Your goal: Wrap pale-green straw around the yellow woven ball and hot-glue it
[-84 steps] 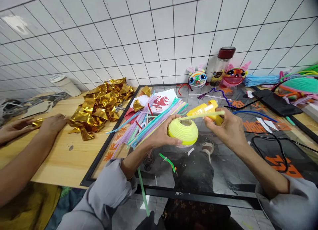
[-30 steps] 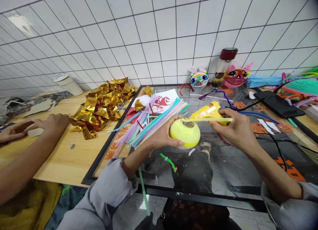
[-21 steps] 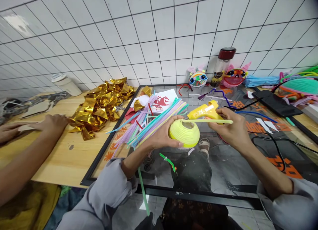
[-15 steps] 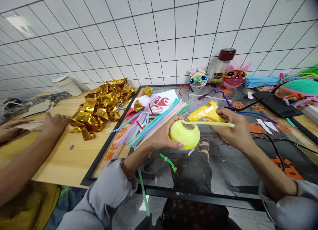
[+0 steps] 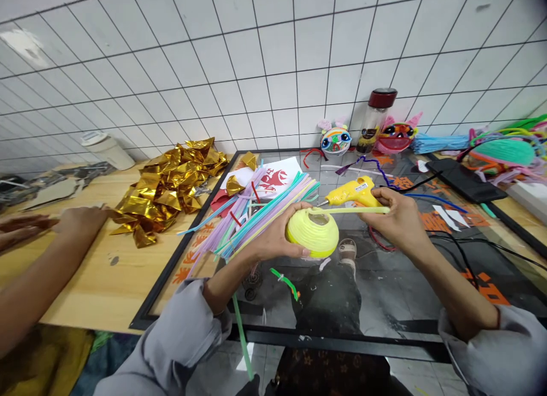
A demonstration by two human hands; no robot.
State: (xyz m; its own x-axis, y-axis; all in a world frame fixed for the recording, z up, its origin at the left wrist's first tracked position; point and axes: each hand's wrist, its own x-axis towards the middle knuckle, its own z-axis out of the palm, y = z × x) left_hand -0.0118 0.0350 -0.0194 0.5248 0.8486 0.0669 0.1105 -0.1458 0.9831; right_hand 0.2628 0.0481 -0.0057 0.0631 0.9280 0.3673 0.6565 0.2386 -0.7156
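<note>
My left hand (image 5: 273, 239) is wrapped round a small yellow ribbed paper lantern (image 5: 313, 233), held just above a black-framed glass table (image 5: 384, 296). My right hand (image 5: 395, 216) grips a yellow glue gun (image 5: 354, 191) and pinches a pale yellow-green pipe cleaner (image 5: 350, 210) that runs level from the lantern's top rim out to the right. The gun's nozzle points left at the lantern's opening. A fan of pastel pipe cleaners (image 5: 256, 213) lies on the glass behind my left hand.
A co-worker's hands (image 5: 72, 219) rest on the wooden table (image 5: 111, 282) at the left, beside a heap of gold foil (image 5: 171, 179). Painted masks (image 5: 335, 139), a red-lidded jar (image 5: 376, 114), black cables (image 5: 465, 253), a black tablet (image 5: 465, 176) and more pipe cleaners (image 5: 504, 151) crowd the back right.
The lantern and both my hands stay together; the pipe cleaner has levelled out from a slight upward tilt. The glue gun nozzle has come closer to the lantern's opening. The co-worker's hands shifted slightly left.
</note>
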